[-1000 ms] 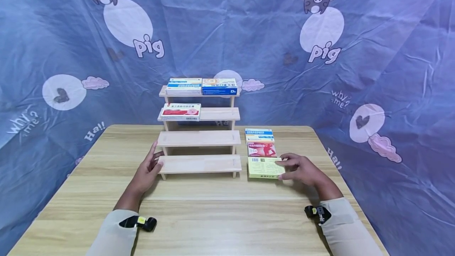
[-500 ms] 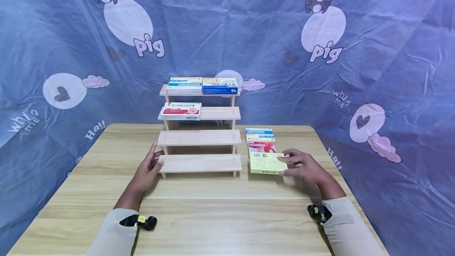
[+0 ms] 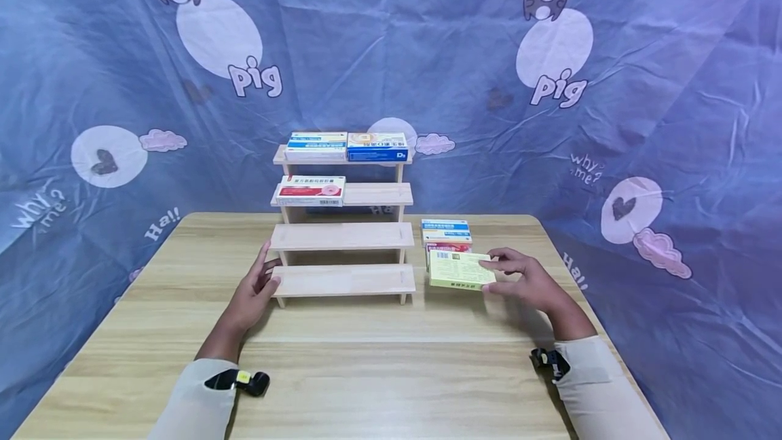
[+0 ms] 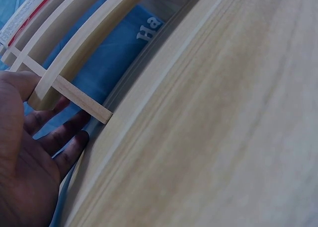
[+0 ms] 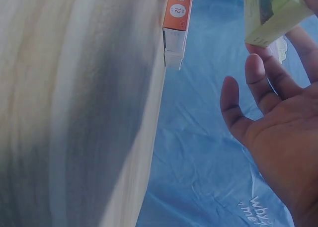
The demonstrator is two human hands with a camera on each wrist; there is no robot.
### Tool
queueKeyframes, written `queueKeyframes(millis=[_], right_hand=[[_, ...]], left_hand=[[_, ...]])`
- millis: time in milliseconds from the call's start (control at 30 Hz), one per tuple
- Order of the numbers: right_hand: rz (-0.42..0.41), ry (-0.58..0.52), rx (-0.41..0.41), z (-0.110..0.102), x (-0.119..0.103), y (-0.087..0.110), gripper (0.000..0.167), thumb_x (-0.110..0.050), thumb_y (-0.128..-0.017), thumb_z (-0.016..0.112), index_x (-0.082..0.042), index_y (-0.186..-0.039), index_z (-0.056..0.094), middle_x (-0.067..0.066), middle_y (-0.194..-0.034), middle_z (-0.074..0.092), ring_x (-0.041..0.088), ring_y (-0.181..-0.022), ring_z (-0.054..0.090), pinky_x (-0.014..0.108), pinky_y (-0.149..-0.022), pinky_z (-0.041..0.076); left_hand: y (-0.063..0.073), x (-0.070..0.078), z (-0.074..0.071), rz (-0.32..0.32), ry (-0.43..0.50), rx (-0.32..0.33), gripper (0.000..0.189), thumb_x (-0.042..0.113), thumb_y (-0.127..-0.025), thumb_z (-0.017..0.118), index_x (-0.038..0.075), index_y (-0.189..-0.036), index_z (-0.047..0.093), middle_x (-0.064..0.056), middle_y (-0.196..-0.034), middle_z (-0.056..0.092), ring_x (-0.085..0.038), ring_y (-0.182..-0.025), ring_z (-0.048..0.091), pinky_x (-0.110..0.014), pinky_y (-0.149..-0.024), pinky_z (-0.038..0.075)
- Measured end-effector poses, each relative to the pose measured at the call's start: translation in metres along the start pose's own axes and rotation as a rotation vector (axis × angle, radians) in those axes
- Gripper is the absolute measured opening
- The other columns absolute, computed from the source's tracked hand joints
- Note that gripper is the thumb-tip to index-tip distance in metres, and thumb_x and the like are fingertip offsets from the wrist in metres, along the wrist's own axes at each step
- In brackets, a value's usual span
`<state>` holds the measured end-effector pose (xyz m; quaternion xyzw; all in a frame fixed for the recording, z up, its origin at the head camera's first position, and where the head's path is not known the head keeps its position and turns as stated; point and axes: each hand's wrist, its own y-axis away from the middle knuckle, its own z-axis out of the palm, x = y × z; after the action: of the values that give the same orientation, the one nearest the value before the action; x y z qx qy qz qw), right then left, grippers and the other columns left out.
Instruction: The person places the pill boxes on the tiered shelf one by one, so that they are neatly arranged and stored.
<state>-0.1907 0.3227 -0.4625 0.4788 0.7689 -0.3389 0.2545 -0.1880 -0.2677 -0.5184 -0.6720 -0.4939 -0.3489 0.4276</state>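
My right hand (image 3: pixel 519 279) pinches the right end of a pale yellow-green medicine box (image 3: pixel 461 270), thumb at its near edge and fingers over the top. In the right wrist view that box (image 5: pixel 273 16) is held up off the table. It partly hides a red medicine box (image 3: pixel 449 247), behind which lies a blue-and-white one (image 3: pixel 446 230). My left hand (image 3: pixel 248 297) holds the left end of a four-step wooden display rack (image 3: pixel 342 280). The left wrist view has the thumb (image 4: pixel 22 83) on the lowest shelf's end and the other fingers beside and beneath it.
Two medicine boxes, one white and blue (image 3: pixel 316 146) and one vitamin D box (image 3: pixel 377 147), sit on the top shelf. A white-and-red box (image 3: pixel 311 191) occupies the left of the shelf below. Blue printed cloth (image 3: pixel 391 53) hangs behind the wooden table (image 3: pixel 391 386).
The yellow-green box has risen off the table and shifted slightly away from me with my right hand, covering more of the red box. My left hand stays at the rack.
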Motion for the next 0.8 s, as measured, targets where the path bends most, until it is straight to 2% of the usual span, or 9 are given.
queueKeyframes(millis=[267,533,667,800], right_hand=[[-0.058,-0.022,0.036,-0.002,-0.002,-0.005,0.053,-0.007,-0.083,0.094,-0.002,-0.133,0.078,0.027,-0.143,0.066,0.044,-0.133,0.058,0.014,-0.104,0.04],[-0.124,-0.028,0.066,-0.011,-0.018,-0.017,0.051,-0.002,-0.082,0.094,-0.002,-0.13,0.079,0.028,-0.143,0.067,0.023,-0.131,0.059,0.01,-0.105,0.041],[-0.124,-0.017,0.054,-0.016,-0.03,-0.026,0.051,-0.003,-0.082,0.094,-0.003,-0.131,0.079,0.026,-0.143,0.068,0.028,-0.132,0.059,0.012,-0.104,0.042],[-0.131,-0.034,0.034,-0.019,-0.041,-0.037,0.05,-0.003,-0.084,0.092,-0.003,-0.133,0.078,0.025,-0.145,0.066,0.041,-0.135,0.058,0.015,-0.105,0.042]], left_hand=[[0.0,-0.001,-0.001,0.001,-0.004,0.0,0.079,0.016,-0.118,0.05,0.032,-0.178,0.0,-0.033,-0.166,0.045,-0.055,-0.145,0.052,-0.005,-0.097,0.045],[-0.001,0.002,-0.002,-0.011,0.003,-0.006,0.079,0.019,-0.118,0.05,0.031,-0.178,0.001,-0.032,-0.167,0.045,-0.053,-0.147,0.051,-0.004,-0.098,0.044],[-0.001,0.003,-0.001,-0.007,0.009,-0.01,0.079,0.018,-0.118,0.05,0.029,-0.178,0.0,-0.033,-0.167,0.044,-0.054,-0.145,0.053,-0.006,-0.097,0.047],[0.0,0.003,-0.001,-0.012,0.016,-0.008,0.079,0.016,-0.118,0.049,0.032,-0.178,0.0,-0.033,-0.167,0.043,-0.054,-0.145,0.052,-0.007,-0.097,0.048]])
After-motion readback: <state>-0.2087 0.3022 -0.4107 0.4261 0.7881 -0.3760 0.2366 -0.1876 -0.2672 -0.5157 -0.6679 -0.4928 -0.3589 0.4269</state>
